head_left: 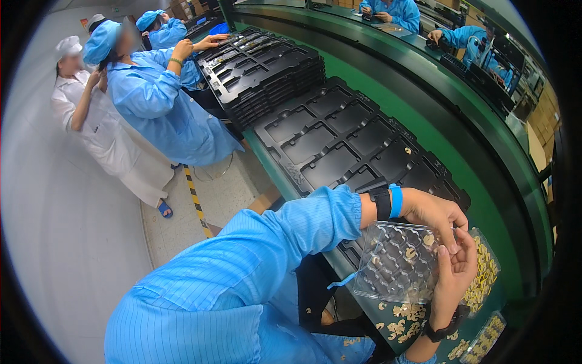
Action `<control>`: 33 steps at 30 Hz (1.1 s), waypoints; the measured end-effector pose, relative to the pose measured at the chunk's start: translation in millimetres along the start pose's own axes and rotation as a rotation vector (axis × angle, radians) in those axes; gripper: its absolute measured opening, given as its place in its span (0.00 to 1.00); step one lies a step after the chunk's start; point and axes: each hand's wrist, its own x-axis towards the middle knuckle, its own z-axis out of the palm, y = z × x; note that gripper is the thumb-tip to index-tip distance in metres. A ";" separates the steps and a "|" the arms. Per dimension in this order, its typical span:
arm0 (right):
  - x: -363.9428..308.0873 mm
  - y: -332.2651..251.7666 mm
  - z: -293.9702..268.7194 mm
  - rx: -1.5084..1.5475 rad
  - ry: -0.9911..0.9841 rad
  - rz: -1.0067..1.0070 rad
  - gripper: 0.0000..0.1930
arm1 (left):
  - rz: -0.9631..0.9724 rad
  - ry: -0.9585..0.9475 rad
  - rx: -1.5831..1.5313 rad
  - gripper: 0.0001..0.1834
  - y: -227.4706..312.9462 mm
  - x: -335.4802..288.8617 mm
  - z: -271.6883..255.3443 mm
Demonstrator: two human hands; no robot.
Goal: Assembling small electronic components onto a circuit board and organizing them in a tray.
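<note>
The clear tray (391, 267) lies to the left of both hands' fingertips, gripped at its right edge, so nearly all of it reaches out leftward from the hold; foreshortened, it looks close to square, and no long axis stands out. A few beige bits (410, 253) sit in or on its pockets. The right hand (456, 270) is nearer its lower part and pinches the right edge, thumb over the top. The left hand (433, 212) arches over the upper right corner, fingertips brought together, meeting the right hand's; whether they pinch anything small, I cannot tell. A blue strip (342, 281) pokes out by the tray's left edge. Below lie loose beige pieces (407, 318) on the green bench (491, 209); just right is a box of yellow pieces (483, 270); behind, a black tray (339, 155) extends toward a stack of black trays (260, 67).
</note>
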 end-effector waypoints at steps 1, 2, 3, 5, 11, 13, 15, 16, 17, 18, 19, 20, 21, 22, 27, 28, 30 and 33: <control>0.1 -0.7 0.5 -0.018 0.006 -0.002 0.24 | 0.001 0.000 -0.001 0.21 -0.6 0.2 -0.2; 0.2 -1.0 0.8 -0.037 0.012 -0.004 0.24 | 0.004 -0.001 -0.008 0.21 -1.1 0.7 -0.3; 0.1 -0.8 0.6 -0.038 0.013 -0.003 0.24 | 0.007 -0.004 -0.015 0.21 -0.8 0.9 0.0; -0.3 -0.1 -0.2 -0.059 0.014 -0.026 0.24 | 0.015 -0.005 -0.021 0.21 -0.8 0.2 0.5; -0.4 2.2 -3.7 -0.036 -0.003 -0.023 0.22 | 0.009 -0.023 -0.052 0.23 -1.3 -0.5 1.4; -1.5 -1.7 -5.3 -0.043 -0.002 0.003 0.21 | 0.021 -0.032 -0.067 0.23 -0.6 -0.5 2.2; -2.6 -2.9 -5.0 -0.048 -0.003 0.031 0.20 | 0.026 -0.038 -0.052 0.25 -0.2 -0.9 2.1; -2.9 -2.5 -4.0 -0.043 0.007 0.021 0.20 | 0.026 -0.037 -0.054 0.25 -0.3 -1.4 1.9; -3.3 -2.0 -3.0 -0.038 0.018 0.012 0.19 | 0.028 -0.041 -0.042 0.24 -0.3 -1.7 1.6; -2.7 -0.1 -1.8 -0.038 0.016 0.014 0.19 | 0.031 -0.046 -0.028 0.24 0.0 -1.2 1.4; -2.0 3.0 0.0 -0.027 0.061 0.000 0.18 | 0.032 -0.045 -0.030 0.24 0.1 -0.5 2.0; -1.4 4.7 1.3 -0.015 0.106 -0.014 0.18 | 0.044 -0.039 -0.049 0.23 0.3 0.4 2.7; -1.1 3.9 3.3 -0.013 0.102 -0.013 0.18 | 0.057 -0.030 -0.068 0.22 -1.5 0.2 1.6; -1.1 1.7 5.2 0.002 0.118 0.003 0.17 | 0.057 -0.026 -0.068 0.22 -2.8 0.5 0.4; -2.0 2.1 -4.2 -0.017 0.084 0.023 0.16 | 0.070 -0.055 -0.117 0.18 -0.8 -0.3 -3.1; -1.9 5.2 -3.7 -0.006 0.109 0.006 0.16 | 0.072 -0.053 -0.115 0.18 -1.2 -0.4 -2.9; -1.2 14.4 -6.5 0.005 0.133 -0.015 0.16 | 0.066 -0.054 -0.135 0.17 -1.6 0.3 -1.7; 0.3 23.4 -12.8 -0.009 0.130 -0.051 0.19 | 0.091 -0.059 -0.132 0.17 -2.8 -0.2 -0.3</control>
